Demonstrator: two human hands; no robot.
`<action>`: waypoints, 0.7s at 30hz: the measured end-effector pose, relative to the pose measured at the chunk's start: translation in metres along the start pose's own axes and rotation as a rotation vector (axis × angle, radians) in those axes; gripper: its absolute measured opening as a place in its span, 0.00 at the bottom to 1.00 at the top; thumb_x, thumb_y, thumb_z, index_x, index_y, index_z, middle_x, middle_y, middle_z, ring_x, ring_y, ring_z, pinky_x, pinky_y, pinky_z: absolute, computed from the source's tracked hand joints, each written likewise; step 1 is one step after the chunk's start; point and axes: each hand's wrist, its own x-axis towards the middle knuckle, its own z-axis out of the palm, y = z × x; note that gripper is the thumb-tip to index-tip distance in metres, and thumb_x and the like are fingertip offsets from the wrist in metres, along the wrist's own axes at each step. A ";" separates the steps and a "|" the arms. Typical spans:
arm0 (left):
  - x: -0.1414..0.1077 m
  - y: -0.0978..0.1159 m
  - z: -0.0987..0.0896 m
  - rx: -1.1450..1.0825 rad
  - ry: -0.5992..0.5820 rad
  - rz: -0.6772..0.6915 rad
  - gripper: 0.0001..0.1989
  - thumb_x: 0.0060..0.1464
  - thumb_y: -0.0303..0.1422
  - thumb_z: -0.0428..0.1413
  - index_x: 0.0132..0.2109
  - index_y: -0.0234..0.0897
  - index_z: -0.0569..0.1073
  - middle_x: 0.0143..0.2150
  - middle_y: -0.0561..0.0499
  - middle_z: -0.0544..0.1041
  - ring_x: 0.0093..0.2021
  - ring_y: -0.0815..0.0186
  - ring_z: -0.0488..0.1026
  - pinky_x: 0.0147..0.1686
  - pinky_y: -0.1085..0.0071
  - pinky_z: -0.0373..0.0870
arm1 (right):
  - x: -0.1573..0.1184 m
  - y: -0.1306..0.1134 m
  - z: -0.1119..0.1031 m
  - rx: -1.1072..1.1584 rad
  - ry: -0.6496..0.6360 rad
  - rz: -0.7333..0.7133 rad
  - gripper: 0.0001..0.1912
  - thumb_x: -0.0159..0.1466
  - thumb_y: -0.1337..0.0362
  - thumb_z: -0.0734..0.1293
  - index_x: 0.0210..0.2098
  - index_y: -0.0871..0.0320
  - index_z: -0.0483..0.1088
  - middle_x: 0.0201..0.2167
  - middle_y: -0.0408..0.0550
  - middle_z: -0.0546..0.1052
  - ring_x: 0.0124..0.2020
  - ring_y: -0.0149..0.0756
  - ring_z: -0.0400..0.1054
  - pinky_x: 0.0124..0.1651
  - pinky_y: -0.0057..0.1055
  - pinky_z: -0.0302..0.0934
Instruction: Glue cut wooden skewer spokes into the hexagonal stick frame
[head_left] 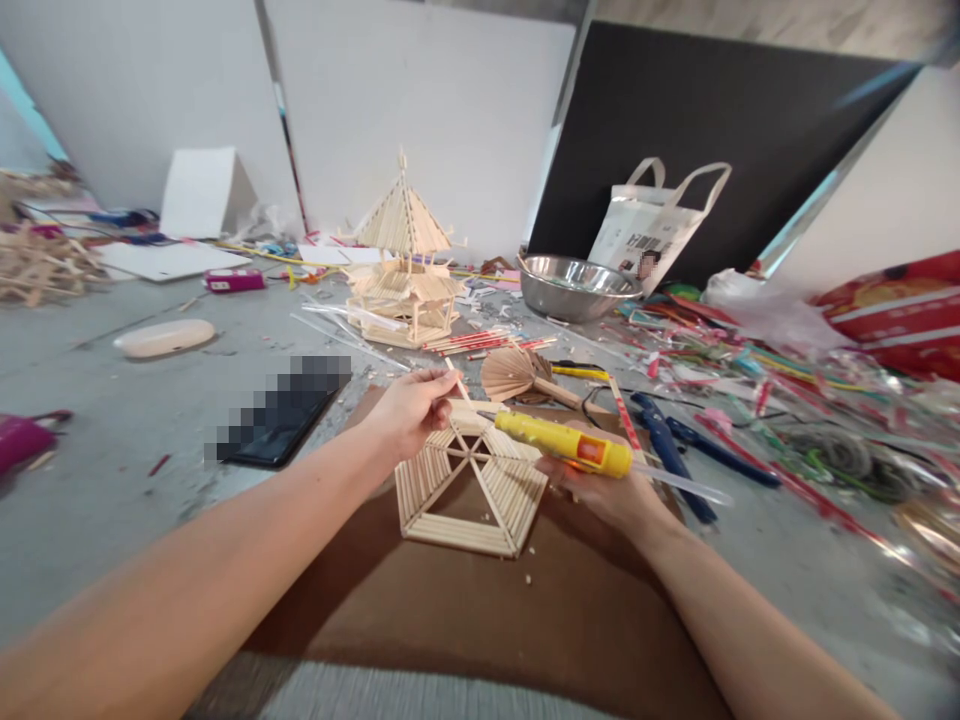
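My left hand point(421, 408) pinches a thin wooden stick point(457, 382) above the far side of a hexagonal stick frame point(517, 500). In my right hand point(600, 490) is a yellow hot glue gun point(555, 440), its tip pointing left towards the stick and a clear glue stick coming out of its back end. Rows of sticks fill several sections of the frame; the front section shows only a few rows along its outer edge. The frame rests on a brown board point(450, 620). My right fingers are partly hidden behind the glue gun.
A stick-built pavilion point(405, 240) stands behind the board. Around it are a phone point(289, 420), a steel bowl point(577, 288), a paper fan point(517, 375), blue-handled pliers point(671, 450), red-marked sticks point(487, 342) and a tote bag point(645, 230). Scraps litter the right side.
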 end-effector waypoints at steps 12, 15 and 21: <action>0.000 0.000 0.002 -0.032 -0.001 0.012 0.04 0.43 0.29 0.55 0.26 0.31 0.68 0.21 0.55 0.67 0.13 0.81 0.56 0.12 0.80 0.49 | 0.002 0.010 0.003 0.051 0.068 -0.131 0.07 0.48 0.61 0.66 0.25 0.55 0.63 0.22 0.42 0.67 0.24 0.32 0.62 0.26 0.30 0.58; 0.000 -0.001 0.002 -0.032 -0.007 0.006 0.04 0.43 0.29 0.55 0.26 0.32 0.68 0.21 0.55 0.67 0.13 0.81 0.56 0.12 0.80 0.48 | 0.002 0.010 0.003 0.038 0.058 -0.120 0.08 0.48 0.61 0.66 0.23 0.55 0.62 0.21 0.41 0.66 0.23 0.31 0.61 0.25 0.29 0.57; 0.000 -0.001 0.001 -0.021 -0.019 0.011 0.04 0.42 0.29 0.55 0.26 0.32 0.68 0.22 0.55 0.67 0.13 0.81 0.56 0.12 0.79 0.48 | 0.001 0.011 0.004 0.022 0.075 -0.101 0.07 0.48 0.62 0.66 0.22 0.55 0.62 0.19 0.40 0.65 0.21 0.29 0.60 0.23 0.28 0.56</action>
